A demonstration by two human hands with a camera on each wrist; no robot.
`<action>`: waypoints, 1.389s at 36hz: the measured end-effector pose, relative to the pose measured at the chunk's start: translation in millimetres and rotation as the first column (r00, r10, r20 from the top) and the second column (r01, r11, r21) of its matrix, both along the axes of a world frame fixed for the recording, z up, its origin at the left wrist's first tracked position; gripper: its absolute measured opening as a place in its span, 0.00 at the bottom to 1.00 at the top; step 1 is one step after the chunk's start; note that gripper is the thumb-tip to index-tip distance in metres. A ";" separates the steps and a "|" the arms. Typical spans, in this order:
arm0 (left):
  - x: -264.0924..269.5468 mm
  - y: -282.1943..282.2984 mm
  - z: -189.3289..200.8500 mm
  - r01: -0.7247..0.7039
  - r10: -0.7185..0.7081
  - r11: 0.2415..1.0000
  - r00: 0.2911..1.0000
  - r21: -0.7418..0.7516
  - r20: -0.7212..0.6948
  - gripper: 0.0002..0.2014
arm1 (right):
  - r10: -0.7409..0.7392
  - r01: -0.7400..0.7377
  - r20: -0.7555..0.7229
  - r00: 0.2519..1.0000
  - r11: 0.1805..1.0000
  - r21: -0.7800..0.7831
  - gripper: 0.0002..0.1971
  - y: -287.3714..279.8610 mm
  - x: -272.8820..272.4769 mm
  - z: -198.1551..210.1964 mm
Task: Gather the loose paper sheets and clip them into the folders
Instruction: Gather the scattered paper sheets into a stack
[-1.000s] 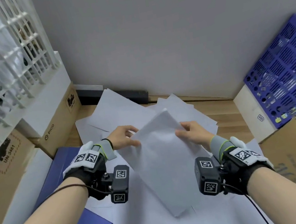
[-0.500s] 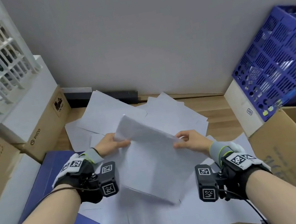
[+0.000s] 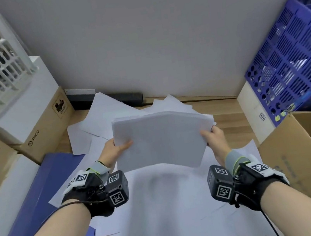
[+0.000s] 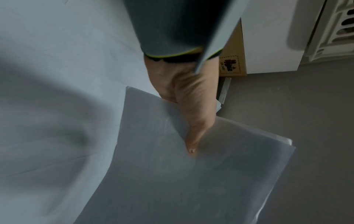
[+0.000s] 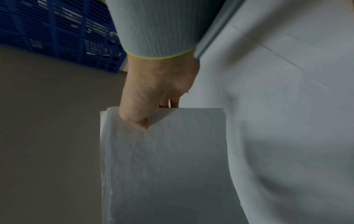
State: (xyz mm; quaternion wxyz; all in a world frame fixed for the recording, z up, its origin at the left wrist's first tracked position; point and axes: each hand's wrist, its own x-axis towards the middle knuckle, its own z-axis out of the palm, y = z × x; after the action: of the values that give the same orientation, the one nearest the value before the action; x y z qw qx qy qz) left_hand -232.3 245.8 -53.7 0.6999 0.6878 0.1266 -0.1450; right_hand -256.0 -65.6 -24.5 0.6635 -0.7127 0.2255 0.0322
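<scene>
paper stack lifted in 2 hands

the left hand (image 3: 115,148) and right hand (image 3: 214,139) each pinch a side edge of the paper stack (image 3: 161,137), thumbs on top, raised above the loose sheets (image 3: 163,198). a blue folder (image 3: 41,197) lies left of the loose sheets.

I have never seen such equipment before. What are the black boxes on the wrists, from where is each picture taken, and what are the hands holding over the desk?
No machine here: a person works with bare hands. The black boxes with square patterns strapped to each wrist appear to be small cameras. One picture comes from a camera on the head, looking down; the other two look along each hand. The left hand and the right hand each pinch one side of a stack of white sheets, lifted above the wooden desk. Under it lie more loose sheets, spread and overlapping. A blue folder lies at the left, partly covered. Cardboard boxes and a blue crate stand around.
</scene>
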 end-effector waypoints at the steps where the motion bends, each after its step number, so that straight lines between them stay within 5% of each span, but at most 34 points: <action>1: 0.2 -2.4 -0.1 -0.016 0.016 1.000 1.000 -0.004 0.005 0.38 | -0.012 0.012 0.014 1.000 1.000 0.015 0.12 -0.5 1.5 1.9; 7: -9.8 -18.9 -20.6 -0.105 0.107 0.983 0.994 0.149 0.001 0.20 | 0.091 -0.089 -0.073 0.993 0.996 0.027 0.07 -11.9 -7.5 -18.7; 12: -14.5 -22.2 -30.2 -0.157 0.156 0.979 0.988 0.131 0.012 0.26 | 0.100 -0.092 -0.133 0.986 0.994 0.062 0.42 -14.2 -7.9 -22.1; 18: -22.5 -30.3 -25.9 -0.165 0.162 0.986 0.985 0.039 0.064 0.22 | 0.076 -0.077 -0.140 0.987 0.997 -0.005 0.34 -12.2 9.3 -20.5; 24: -16.9 -33.2 -19.7 -0.311 0.310 0.950 0.950 -0.015 -0.037 0.47 | 0.120 -0.119 -0.129 0.984 0.993 0.011 0.40 -12.0 11.2 -19.8; 28: -14.2 -34.0 -14.4 -0.301 0.300 0.954 0.953 -0.007 -0.044 0.42 | 0.115 -0.114 -0.151 0.982 0.993 0.010 0.24 -11.7 12.2 -18.8; 34: -26.0 -27.2 -15.2 -0.197 0.198 0.980 0.979 -0.012 0.055 0.36 | 0.174 -0.170 -0.122 0.977 0.984 0.046 0.44 -13.5 12.3 -20.6; 39: -36.9 -21.9 -28.8 -0.042 0.041 0.997 0.999 0.060 0.023 0.31 | 0.294 -0.293 -0.100 0.951 0.956 0.020 0.29 -22.5 3.7 -29.7; 45: -38.8 -22.5 -44.1 -0.130 0.136 0.964 0.991 0.233 -0.009 0.15 | 0.319 -0.336 -0.156 0.935 0.937 -0.097 0.07 -26.5 -3.2 -33.1; 50: -29.0 -24.0 -25.0 -0.230 0.204 0.928 0.972 0.294 0.114 0.14 | 0.317 -0.341 -0.171 0.933 0.930 -0.134 0.06 -23.3 5.9 -18.7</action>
State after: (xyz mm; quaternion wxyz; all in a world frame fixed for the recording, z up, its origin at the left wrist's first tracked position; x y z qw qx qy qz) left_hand -261.3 221.8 -78.7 0.6016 0.7747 0.1942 -0.0172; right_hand -250.1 -88.8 -43.1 0.5703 -0.7874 0.1527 0.1772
